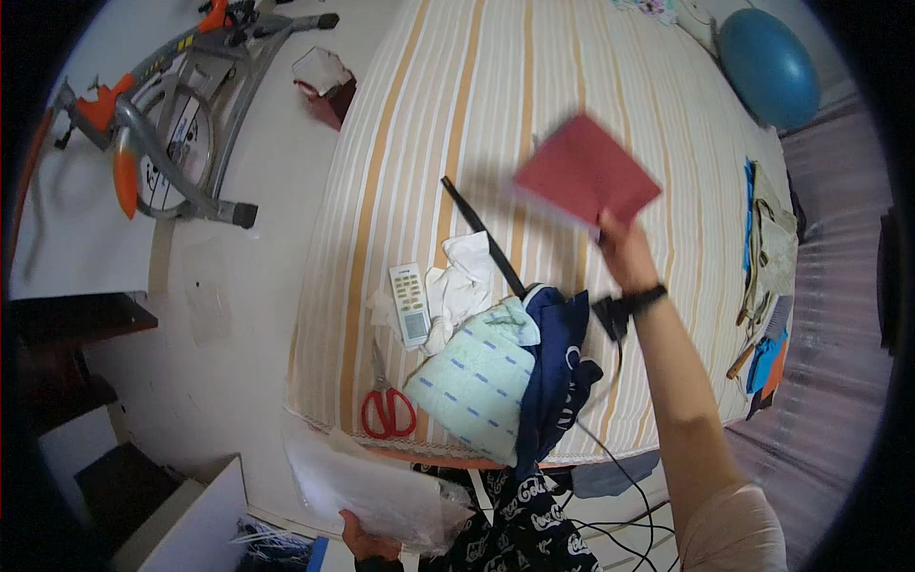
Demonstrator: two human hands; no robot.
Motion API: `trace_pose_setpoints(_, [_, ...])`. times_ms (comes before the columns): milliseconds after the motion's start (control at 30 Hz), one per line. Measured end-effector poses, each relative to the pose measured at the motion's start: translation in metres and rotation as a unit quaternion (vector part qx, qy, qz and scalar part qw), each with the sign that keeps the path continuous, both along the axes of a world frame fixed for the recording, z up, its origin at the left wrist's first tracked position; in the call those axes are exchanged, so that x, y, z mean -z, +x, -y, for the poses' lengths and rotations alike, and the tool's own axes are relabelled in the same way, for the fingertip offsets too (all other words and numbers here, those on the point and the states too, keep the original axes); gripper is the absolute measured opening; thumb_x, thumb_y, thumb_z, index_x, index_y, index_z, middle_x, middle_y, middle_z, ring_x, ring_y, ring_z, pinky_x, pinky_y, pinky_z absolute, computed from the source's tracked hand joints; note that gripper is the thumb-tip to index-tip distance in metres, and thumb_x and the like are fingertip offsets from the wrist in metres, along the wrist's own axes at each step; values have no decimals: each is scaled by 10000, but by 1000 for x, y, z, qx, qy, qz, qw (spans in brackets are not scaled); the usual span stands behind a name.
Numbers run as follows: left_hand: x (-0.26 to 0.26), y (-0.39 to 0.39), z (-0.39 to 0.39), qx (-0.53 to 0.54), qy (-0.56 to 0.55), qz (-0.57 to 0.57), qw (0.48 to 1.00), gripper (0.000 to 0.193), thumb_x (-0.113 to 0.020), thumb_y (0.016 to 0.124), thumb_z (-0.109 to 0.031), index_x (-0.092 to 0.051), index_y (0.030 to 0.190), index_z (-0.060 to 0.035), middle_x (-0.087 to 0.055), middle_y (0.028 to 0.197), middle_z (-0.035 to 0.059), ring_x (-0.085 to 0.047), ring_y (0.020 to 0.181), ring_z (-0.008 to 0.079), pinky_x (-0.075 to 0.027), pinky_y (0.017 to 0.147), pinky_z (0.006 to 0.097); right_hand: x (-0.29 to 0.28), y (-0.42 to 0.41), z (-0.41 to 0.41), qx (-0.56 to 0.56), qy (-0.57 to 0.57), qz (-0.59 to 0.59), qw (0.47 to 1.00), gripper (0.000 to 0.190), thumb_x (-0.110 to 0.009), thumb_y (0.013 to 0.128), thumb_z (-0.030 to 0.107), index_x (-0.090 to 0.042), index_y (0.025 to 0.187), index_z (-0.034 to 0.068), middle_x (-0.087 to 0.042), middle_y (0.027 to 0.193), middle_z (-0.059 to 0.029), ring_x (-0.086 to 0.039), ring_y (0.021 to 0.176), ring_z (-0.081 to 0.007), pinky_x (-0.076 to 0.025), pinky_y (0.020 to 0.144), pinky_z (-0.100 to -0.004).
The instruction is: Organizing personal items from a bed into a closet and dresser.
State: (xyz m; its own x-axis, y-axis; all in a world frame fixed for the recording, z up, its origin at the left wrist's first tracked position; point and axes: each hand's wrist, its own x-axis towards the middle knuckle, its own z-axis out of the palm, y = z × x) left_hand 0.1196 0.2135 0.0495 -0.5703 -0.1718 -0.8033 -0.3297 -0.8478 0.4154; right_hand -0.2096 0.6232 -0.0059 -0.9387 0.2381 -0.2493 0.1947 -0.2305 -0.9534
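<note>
My right hand [625,250] grips a maroon book or folder [586,171] by its near corner, above the striped bedspread [493,107]; the cover is slightly blurred. Low in the picture, my left hand [368,538] holds a clear plastic bag [379,486] beside the bed's front edge. Between the hands lie a pale green cloth [472,386] with blue marks and a navy garment [561,372]. Left of them are a white remote control [410,304], a crumpled white cloth [461,286] and red-handled scissors [386,400]. A black strip [479,229] points away from the garment.
An exercise bike [179,136] and a maroon bag or box [332,93] stand on the floor at left. A blue exercise ball [768,68] is at far right. Folded fabric [775,243] and tools line the right bed edge. Black cables [629,486] hang near my legs.
</note>
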Motion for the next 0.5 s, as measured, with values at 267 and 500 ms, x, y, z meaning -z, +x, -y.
trace_pose_setpoints(267, [20, 61, -41, 58, -96, 83, 990, 762, -457, 829, -569, -246, 1364, -68, -365, 1325, 175, -418, 1157, 362, -390, 927, 512, 104, -145, 21, 12, 190, 170, 967, 276, -500, 827, 35, -540, 1099, 5, -588, 1011, -80, -545, 890, -207, -427, 794, -339])
trace_pose_setpoints(500, [28, 81, -43, 63, 38, 94, 993, 948, -594, 706, -624, -174, 1387, -117, -298, 1377, 181, -370, 1206, 372, -358, 960, 539, 51, -43, 9, -29, -7, 71, 997, 228, -513, 849, 79, -524, 1057, -14, -572, 1014, -94, -554, 888, -198, -449, 772, -317])
